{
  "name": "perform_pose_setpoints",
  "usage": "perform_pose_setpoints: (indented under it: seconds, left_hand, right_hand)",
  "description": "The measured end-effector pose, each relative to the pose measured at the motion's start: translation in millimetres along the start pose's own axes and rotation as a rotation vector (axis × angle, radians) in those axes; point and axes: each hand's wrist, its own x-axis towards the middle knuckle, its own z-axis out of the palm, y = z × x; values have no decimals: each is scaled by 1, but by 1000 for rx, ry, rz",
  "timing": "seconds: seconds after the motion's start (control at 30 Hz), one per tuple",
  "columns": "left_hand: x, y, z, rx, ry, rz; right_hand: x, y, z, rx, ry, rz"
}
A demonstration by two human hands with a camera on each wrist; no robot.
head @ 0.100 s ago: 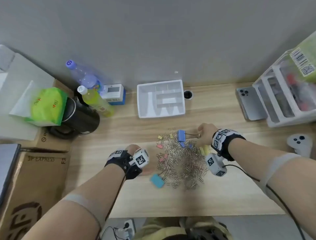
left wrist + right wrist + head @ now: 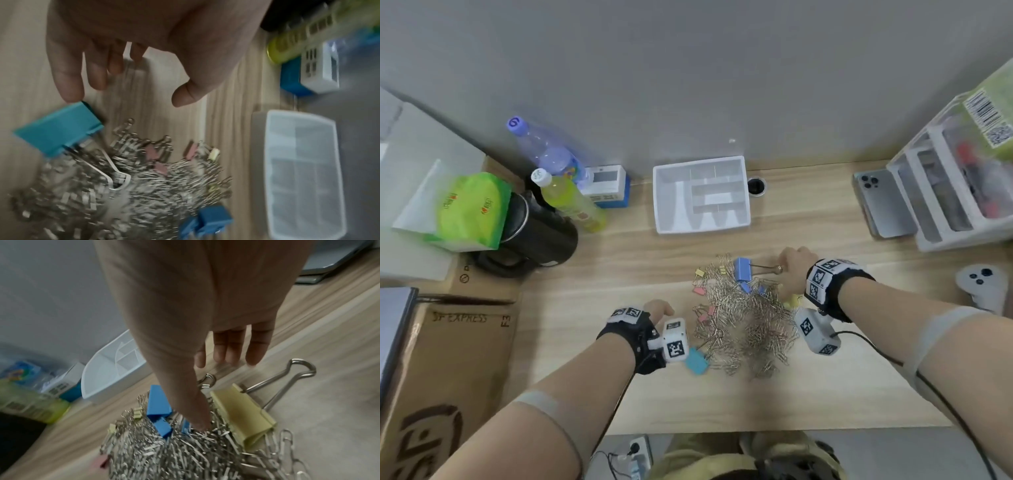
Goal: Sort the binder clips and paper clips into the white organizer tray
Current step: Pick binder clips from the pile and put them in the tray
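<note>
Nearest your edge of the wooden desk [image 2: 825,394], the teal binder clip [image 2: 697,360] lies at the near left fringe of the pile of silver paper clips [image 2: 743,325]. Your left hand [image 2: 659,308] hovers just beside that pile on its left, fingers loosely spread and grasping nothing; in the left wrist view one fingertip [image 2: 72,95] sits right at the teal clip's corner, though whether it touches is unclear.

Small pink binder clips [image 2: 700,291] and a small yellow one [image 2: 699,272] dot the pile's left side. A large yellow binder clip [image 2: 240,412] rests at the pile's right fringe, under your right wrist.

Your right hand [image 2: 796,270] is at the far right of the pile, fingers hanging relaxed, the thumb tip [image 2: 200,425] down among the paper clips; it grips nothing. The large blue binder clip [image 2: 743,270] lies on the far part of the pile, its wire handle reaching toward that hand, with smaller blue clips [image 2: 745,287] just nearer.

The white organizer tray [image 2: 702,229] stands well beyond the pile, against the desk's far edge by the wall.
</note>
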Motion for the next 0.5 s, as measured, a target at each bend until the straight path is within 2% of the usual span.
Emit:
perform_pose_setpoints:
  seconds: [0.1,0.23,0.37,0.5]
  left_hand:
    - [14,-13,21,149,-118,5]
    - [10,-18,40,349,-196,0]
    - [13,-27,51,436,-322,-135]
    - [8,-27,56,446,-299,-141]
  right_hand:
    - [-5,1,8,-154,14,-9]
    - [-6,9,23,-273,50,-4]
    - [-6,12,32,-234,113,-60]
    - [-10,12,32,-227,154,-122]
